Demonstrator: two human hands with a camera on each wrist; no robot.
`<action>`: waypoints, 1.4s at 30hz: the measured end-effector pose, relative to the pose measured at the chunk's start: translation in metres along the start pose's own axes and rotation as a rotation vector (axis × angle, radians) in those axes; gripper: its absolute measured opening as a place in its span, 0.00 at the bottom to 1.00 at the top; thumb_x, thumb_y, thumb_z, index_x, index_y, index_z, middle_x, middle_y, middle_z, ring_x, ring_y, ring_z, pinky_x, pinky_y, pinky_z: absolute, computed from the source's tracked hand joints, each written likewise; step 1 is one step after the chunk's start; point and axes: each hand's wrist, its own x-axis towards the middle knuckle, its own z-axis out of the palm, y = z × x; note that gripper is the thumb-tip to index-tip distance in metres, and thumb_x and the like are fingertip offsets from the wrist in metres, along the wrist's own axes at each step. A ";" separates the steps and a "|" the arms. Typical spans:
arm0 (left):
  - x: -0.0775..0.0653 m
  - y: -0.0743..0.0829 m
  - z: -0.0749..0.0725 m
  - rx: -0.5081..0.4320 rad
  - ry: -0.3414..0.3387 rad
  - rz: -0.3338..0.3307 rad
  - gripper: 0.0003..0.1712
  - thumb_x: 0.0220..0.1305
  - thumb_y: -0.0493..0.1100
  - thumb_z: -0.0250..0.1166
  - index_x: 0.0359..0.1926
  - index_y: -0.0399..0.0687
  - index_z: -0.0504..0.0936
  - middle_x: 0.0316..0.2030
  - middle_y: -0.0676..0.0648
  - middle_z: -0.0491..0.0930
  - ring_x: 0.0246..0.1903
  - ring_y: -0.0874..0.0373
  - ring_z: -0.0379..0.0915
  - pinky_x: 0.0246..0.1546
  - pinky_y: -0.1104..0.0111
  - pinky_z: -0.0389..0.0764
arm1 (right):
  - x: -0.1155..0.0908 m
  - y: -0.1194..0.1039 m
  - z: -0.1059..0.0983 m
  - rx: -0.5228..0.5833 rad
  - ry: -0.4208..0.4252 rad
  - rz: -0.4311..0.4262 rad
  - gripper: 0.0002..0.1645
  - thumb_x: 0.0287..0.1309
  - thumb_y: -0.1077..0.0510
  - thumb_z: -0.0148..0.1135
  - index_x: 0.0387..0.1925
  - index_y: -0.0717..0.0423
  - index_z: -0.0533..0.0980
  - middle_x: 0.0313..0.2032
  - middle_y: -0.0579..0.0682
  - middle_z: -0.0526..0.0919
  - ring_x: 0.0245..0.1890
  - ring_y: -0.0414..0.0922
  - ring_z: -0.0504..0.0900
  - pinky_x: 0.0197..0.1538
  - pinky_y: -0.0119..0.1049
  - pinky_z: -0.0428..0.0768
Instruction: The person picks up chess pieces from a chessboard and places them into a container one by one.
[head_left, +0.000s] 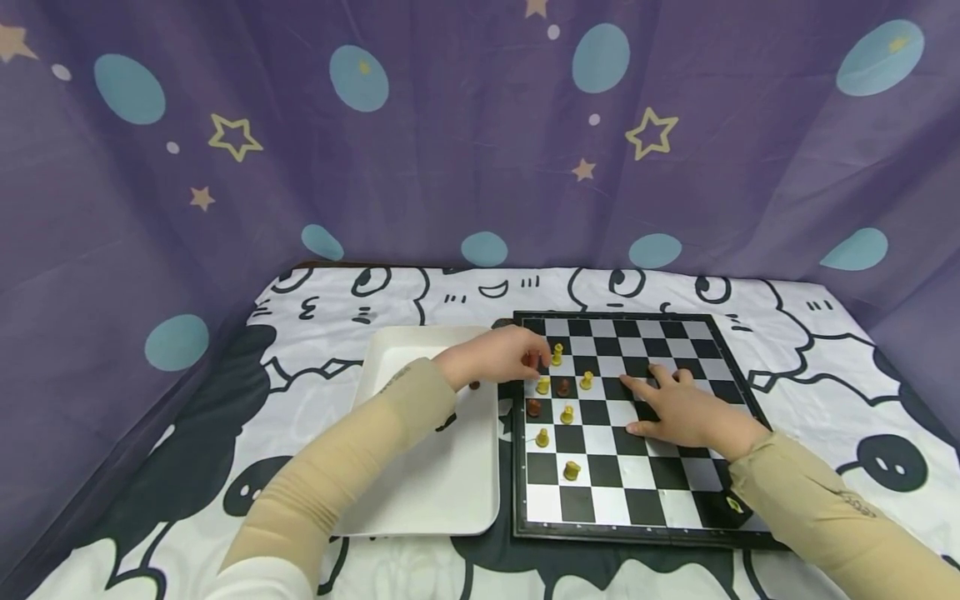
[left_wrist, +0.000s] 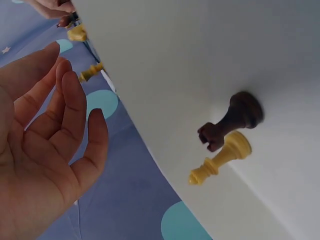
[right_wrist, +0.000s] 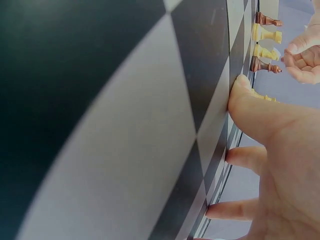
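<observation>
My left hand (head_left: 498,354) hovers over the left edge of the chessboard (head_left: 637,472), fingers loosely bent. In the left wrist view nothing lies between its fingers (left_wrist: 72,105). Close to its fingertips stand yellow chess pieces, one being a yellow piece (head_left: 543,386), and a brown piece (head_left: 563,387). Another brown piece (head_left: 533,407) stands nearer the front. My right hand (head_left: 686,408) rests on the board's middle right with fingers spread, holding nothing. The right wrist view shows a brown rook (right_wrist: 267,20) and a yellow rook (right_wrist: 267,34) beyond the thumb.
Left of the board lies a white tray (head_left: 420,500), partly under my left forearm. In it are a dark brown rook (left_wrist: 232,120) and a taller yellow chess piece (left_wrist: 220,159). A patterned cloth (head_left: 405,571) covers the table, and a purple curtain (head_left: 450,167) hangs behind.
</observation>
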 end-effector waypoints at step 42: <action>0.012 0.001 0.013 0.015 -0.088 0.000 0.06 0.61 0.37 0.64 0.40 0.46 0.84 0.32 0.52 0.77 0.29 0.63 0.67 0.33 0.73 0.70 | -0.001 0.001 0.001 0.002 -0.003 -0.009 0.47 0.53 0.30 0.56 0.68 0.50 0.62 0.62 0.73 0.59 0.52 0.71 0.65 0.42 0.62 0.75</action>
